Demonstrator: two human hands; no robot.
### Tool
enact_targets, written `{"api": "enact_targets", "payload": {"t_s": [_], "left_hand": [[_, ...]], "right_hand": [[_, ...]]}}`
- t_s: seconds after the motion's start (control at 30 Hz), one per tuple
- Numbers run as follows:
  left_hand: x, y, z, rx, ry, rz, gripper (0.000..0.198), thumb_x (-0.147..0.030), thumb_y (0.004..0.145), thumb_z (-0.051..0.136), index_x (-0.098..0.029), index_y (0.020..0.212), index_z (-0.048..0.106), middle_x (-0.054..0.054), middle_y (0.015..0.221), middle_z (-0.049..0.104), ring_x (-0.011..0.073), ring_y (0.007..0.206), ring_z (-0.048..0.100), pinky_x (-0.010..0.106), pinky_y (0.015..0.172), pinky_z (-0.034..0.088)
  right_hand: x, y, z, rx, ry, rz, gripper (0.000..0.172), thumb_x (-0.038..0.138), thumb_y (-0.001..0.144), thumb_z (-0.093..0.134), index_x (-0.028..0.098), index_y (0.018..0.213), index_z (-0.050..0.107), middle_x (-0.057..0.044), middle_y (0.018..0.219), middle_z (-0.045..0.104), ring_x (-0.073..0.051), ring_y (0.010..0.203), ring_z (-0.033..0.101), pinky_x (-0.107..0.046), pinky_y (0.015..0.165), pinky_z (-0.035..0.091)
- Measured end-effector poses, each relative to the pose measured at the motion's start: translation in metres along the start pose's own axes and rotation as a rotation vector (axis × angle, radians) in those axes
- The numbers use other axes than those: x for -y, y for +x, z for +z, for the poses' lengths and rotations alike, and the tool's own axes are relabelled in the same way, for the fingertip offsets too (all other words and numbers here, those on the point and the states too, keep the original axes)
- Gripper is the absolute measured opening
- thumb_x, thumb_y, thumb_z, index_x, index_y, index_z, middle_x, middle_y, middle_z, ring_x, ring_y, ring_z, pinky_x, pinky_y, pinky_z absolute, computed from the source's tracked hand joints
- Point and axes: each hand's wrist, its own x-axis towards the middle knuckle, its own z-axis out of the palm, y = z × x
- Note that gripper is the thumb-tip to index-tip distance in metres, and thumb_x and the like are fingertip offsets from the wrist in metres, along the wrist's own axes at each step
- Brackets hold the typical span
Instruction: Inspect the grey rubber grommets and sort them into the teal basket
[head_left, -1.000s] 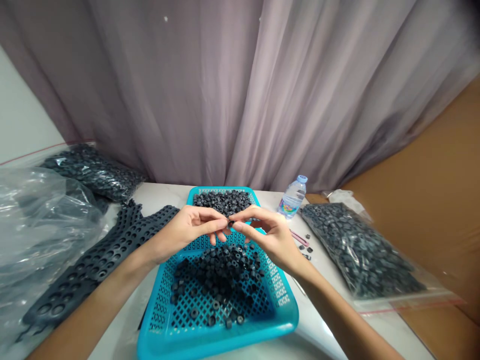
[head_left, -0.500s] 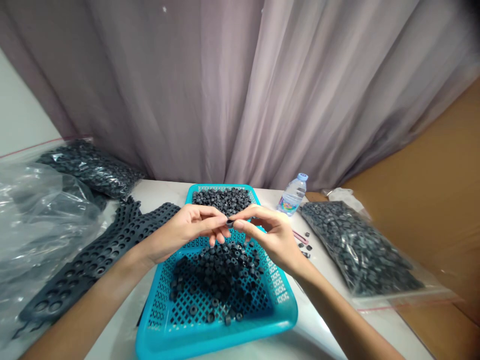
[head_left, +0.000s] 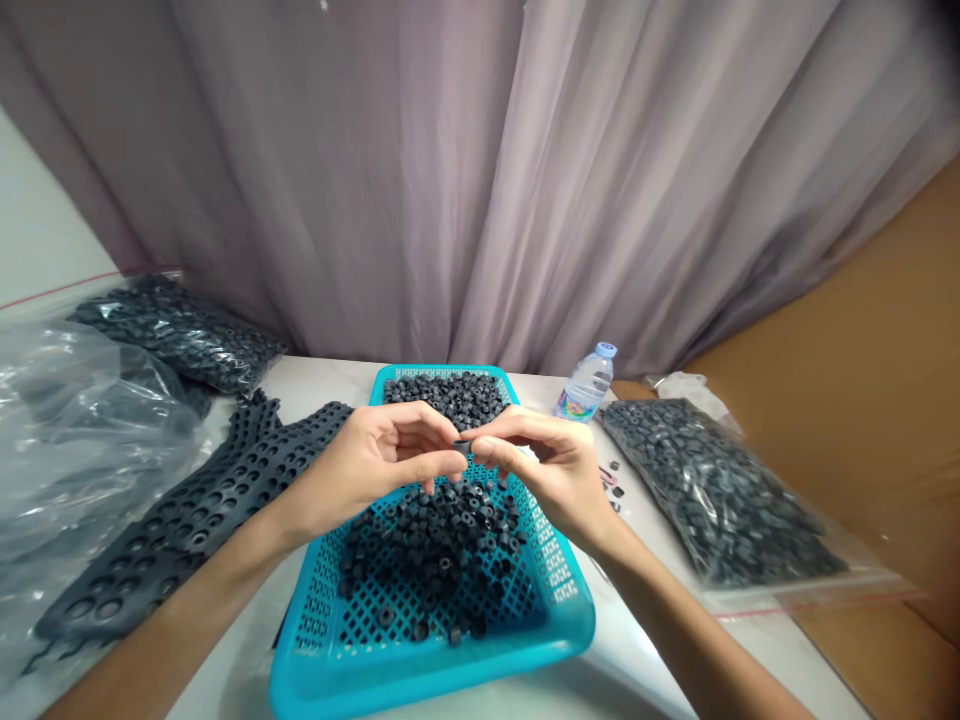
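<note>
Between my fingertips is a small black rubber piece (head_left: 463,446), mostly covered by the fingers. My left hand (head_left: 382,450) pinches it from the left, and my right hand (head_left: 544,460) grips its other side with thumb and forefinger. Both hands hover over a blue perforated basket (head_left: 427,688), which holds a heap of small black ring-like pieces (head_left: 442,540). Behind it, a second blue basket (head_left: 384,378) contains more such pieces (head_left: 450,395).
Black perforated rubber sheets (head_left: 202,520) and a clear plastic bag (head_left: 67,450) lie on the left, near a filled bag (head_left: 187,335). At right are a water bottle (head_left: 587,385), a few loose pieces (head_left: 618,492) and another filled bag (head_left: 735,500). A curtain (head_left: 420,180) hangs behind.
My left thumb has dropped slightly away from the forefinger, and the small piece has turned a little between the fingertips. Both hands stay at about the same place.
</note>
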Motion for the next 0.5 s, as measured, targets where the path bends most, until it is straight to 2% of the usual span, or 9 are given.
{"api": "enact_targets", "payload": {"t_s": [0.13,0.37,0.43,0.5], "left_hand": [[-0.003,0.001,0.001,0.029,-0.009,0.008,0.014,-0.025,0.091,0.079,-0.018,0.102,0.076,0.002,0.084,0.077,0.0119,0.077,0.071,0.019,0.064,0.055],[-0.005,0.000,0.000,0.013,0.040,-0.008,0.018,-0.031,0.090,0.081,-0.019,0.101,0.075,0.001,0.082,0.077,0.0137,0.076,0.071,0.021,0.064,0.055],[-0.001,0.001,-0.002,0.016,0.151,-0.015,0.020,-0.036,0.091,0.078,-0.021,0.104,0.075,0.001,0.090,0.077,0.0159,0.085,0.072,0.025,0.073,0.057],[0.009,0.003,-0.007,0.010,0.376,-0.005,0.024,-0.042,0.094,0.074,-0.025,0.110,0.074,0.002,0.106,0.076,0.0191,0.100,0.071,0.031,0.089,0.056]], "right_hand": [[0.001,-0.001,-0.002,0.016,-0.012,0.004,0.012,0.035,0.092,0.078,0.025,0.093,0.084,-0.004,0.085,0.078,-0.017,0.070,0.066,-0.032,0.062,0.052],[0.004,-0.001,-0.001,0.048,-0.029,-0.016,0.016,0.036,0.095,0.075,0.022,0.093,0.082,-0.004,0.086,0.077,-0.016,0.073,0.066,-0.031,0.065,0.051],[0.005,0.003,-0.011,0.143,-0.079,-0.028,0.019,0.037,0.098,0.072,0.021,0.095,0.080,-0.004,0.090,0.077,-0.016,0.079,0.067,-0.030,0.070,0.051],[0.000,0.009,-0.032,0.338,-0.173,-0.002,0.022,0.039,0.100,0.068,0.020,0.100,0.079,-0.005,0.095,0.076,-0.017,0.086,0.068,-0.030,0.077,0.052]]}}
